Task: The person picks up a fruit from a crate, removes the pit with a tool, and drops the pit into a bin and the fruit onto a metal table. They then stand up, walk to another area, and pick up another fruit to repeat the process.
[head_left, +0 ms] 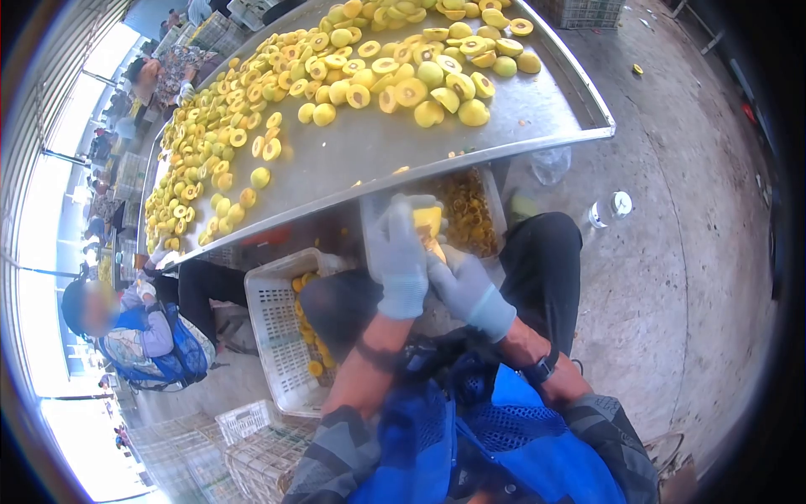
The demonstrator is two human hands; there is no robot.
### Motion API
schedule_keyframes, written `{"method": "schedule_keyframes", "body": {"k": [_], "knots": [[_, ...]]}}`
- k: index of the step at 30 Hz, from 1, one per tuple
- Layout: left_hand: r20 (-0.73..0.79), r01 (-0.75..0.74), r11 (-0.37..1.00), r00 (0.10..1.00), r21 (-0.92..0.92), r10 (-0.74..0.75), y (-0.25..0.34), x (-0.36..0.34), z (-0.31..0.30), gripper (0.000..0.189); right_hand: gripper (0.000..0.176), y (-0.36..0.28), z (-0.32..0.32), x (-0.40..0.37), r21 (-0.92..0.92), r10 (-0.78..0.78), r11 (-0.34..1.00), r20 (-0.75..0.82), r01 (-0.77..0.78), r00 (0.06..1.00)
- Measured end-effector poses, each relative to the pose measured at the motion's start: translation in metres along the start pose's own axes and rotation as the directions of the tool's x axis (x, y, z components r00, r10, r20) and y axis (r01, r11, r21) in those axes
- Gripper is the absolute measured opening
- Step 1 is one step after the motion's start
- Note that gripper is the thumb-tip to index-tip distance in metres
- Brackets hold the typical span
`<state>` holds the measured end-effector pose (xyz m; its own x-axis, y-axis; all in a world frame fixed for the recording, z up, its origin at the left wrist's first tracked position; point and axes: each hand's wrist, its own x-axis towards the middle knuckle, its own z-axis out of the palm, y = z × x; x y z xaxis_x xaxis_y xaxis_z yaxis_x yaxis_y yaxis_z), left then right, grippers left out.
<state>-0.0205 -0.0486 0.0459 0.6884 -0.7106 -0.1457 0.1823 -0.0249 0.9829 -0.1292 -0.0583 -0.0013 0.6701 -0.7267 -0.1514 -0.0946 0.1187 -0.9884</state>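
In a pale work glove, my left hand (398,252) is closed around a yellow peach half (428,220), its cut side showing brownish. My right hand (472,290), gloved too, is closed just below it, fingertips at the fruit's lower edge. Whatever it grips is blurred and too small to name. Both hands are over my lap, before the metal table's rim (386,181). Under them stands a pale bin (497,202) with brown-yellow scraps. To the left, a white plastic crate (273,336) holds several yellow fruit pieces.
Many halved yellow peaches (361,76) lie heaped on the raised-edge table. A co-worker in a blue vest (172,349) sits at the left. A clear jar with a white lid (611,210) stands on the concrete floor at the right. Stacked crates (260,454) are at lower left.
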Motion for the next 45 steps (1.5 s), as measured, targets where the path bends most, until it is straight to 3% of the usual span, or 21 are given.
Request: {"method": "schedule_keyframes", "body": {"k": [2,5,8,11,14,17,20,23,26,28,30,31,33,34,36,39,42,45], "knots": [[0.033,-0.031,0.999,0.999,0.02,0.03,-0.002,0.002,-0.003,0.046,0.04,0.002,-0.002,0.002,0.102,0.017,0.995,0.055,-0.022,0.998],[0.158,-0.086,0.996,0.984,0.019,0.082,-0.01,0.009,-0.012,0.05,0.043,-0.017,-0.011,-0.003,0.321,0.116,0.928,0.235,-0.19,0.965],[0.308,-0.193,0.979,0.937,0.066,0.164,-0.008,0.015,-0.019,0.057,0.042,-0.013,-0.014,-0.004,0.42,0.009,0.892,0.354,-0.168,0.935],[0.441,-0.278,0.951,0.876,0.133,0.195,-0.012,0.023,-0.026,0.065,0.041,-0.03,-0.022,-0.006,0.458,0.234,0.747,0.496,-0.481,0.836],[0.52,-0.349,0.931,0.817,0.103,0.249,-0.019,0.032,-0.027,0.067,0.041,-0.021,-0.024,-0.003,0.486,0.228,0.665,0.59,-0.567,0.774],[0.563,0.024,0.993,0.825,-0.119,0.048,-0.022,0.031,-0.027,0.062,0.043,-0.008,-0.027,-0.002,0.546,0.144,0.587,0.656,-0.598,0.741],[0.411,0.311,0.865,0.902,-0.395,-0.137,-0.027,0.03,-0.023,0.055,0.046,0.003,-0.026,-0.003,0.627,0.084,0.493,0.656,-0.604,0.75],[0.099,0.152,0.915,0.987,-0.375,-0.124,-0.039,0.036,-0.022,0.048,0.047,0.012,-0.024,0.006,0.679,0.129,0.482,0.569,-0.553,0.812],[-0.101,0.145,0.968,0.981,-0.204,-0.168,-0.018,0.042,-0.046,0.046,0.05,0.012,-0.024,0.012,0.693,0.292,0.432,0.498,-0.577,0.816],[-0.247,0.025,0.984,0.967,-0.176,-0.069,-0.018,0.056,-0.087,0.043,0.051,0.017,-0.024,0.014,0.702,0.311,0.437,0.469,-0.562,0.827],[-0.307,0.027,0.996,0.95,-0.082,-0.051,0.009,0.052,-0.127,0.039,0.052,0.018,-0.024,0.016,0.707,0.325,0.45,0.44,-0.546,0.837],[-0.189,-0.322,0.717,0.825,0.618,0.533,0.01,0.052,-0.16,0.036,0.052,0.015,-0.025,0.016,0.708,0.327,0.46,0.425,-0.535,0.844],[-0.173,-0.323,0.541,0.716,0.777,0.676,0.012,0.052,-0.225,0.033,0.052,0.017,-0.024,0.019,0.715,0.333,0.452,0.42,-0.534,0.844],[-0.483,-0.142,0.932,0.823,0.335,0.299,0.016,0.05,-0.256,0.033,0.052,0.02,-0.025,0.021,0.721,0.339,0.432,0.426,-0.541,0.839],[-0.504,0.154,0.72,0.81,0.677,0.3,-0.013,0.054,-0.368,0.03,0.052,0.022,-0.022,0.026,0.718,0.359,0.419,0.43,-0.555,0.828],[-0.371,0.227,0.378,0.853,0.897,0.367,-0.019,0.03,-0.401,0.03,0.052,0.02,-0.017,0.03,0.69,0.389,0.444,0.426,-0.572,0.817],[-0.333,0.117,0.524,0.879,0.844,0.34,-0.01,0.045,-0.402,0.031,0.051,0.019,-0.01,0.036,0.656,0.418,0.479,0.413,-0.583,0.809],[-0.205,-0.004,0.424,0.872,0.906,0.445,0.008,0.095,-0.368,0.031,0.05,0.016,-0.003,0.043,0.605,0.465,0.53,0.378,-0.594,0.8]]}}
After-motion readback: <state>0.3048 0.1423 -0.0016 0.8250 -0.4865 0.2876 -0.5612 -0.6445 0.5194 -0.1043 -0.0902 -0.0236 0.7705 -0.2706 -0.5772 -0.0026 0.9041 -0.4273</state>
